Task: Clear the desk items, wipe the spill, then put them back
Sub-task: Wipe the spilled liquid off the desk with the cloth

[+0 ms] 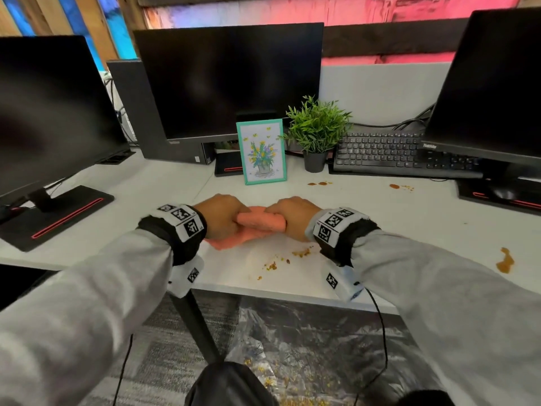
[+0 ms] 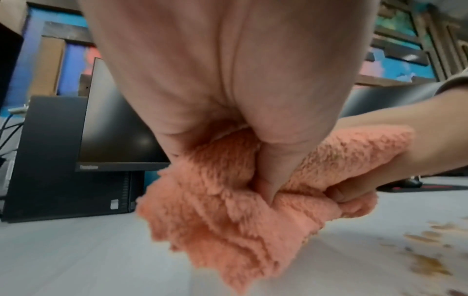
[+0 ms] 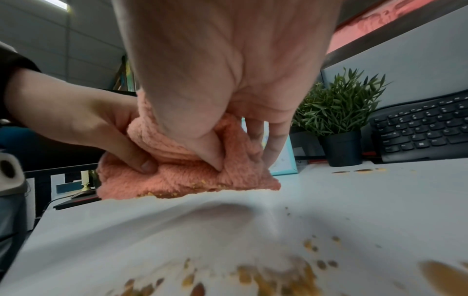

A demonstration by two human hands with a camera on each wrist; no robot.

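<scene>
Your fingers [image 3: 145, 164] are clenched into the salmon-pink cloth [image 1: 257, 225] from both ends: your left hand [image 1: 221, 215] grips its left side with the thumb pressed into the pile, and your right hand [image 1: 294, 216] grips the right side, thumb and fingers dug into the folds. The cloth is bunched between the two fists, its lower edge touching the white desk [image 1: 146, 189] near the front edge, with yellow crumbs stuck along that lower edge in the right wrist view. Just in front of your right hand lies a scatter of yellow-brown crumbs and smears [image 1: 300, 253], a larger brown blotch [image 1: 505, 260] sits well to the right, and more small spots [image 1: 319, 183] lie farther back, near the keyboard [image 1: 380, 152]. Behind the cloth a teal-framed flower picture [image 1: 262, 152] stands upright, with a small potted plant [image 1: 316, 133] just beside it on the right. Three dark monitors [image 1: 231, 80] stand on the desk, and a black computer tower [image 1: 131, 109] is left of the middle one. A grey partition backs the desk, with a pink and blue painted wall above. Under the desk edge there is clear plastic sheeting [image 1: 292, 347] on the floor, speckled with yellow crumbs.
</scene>
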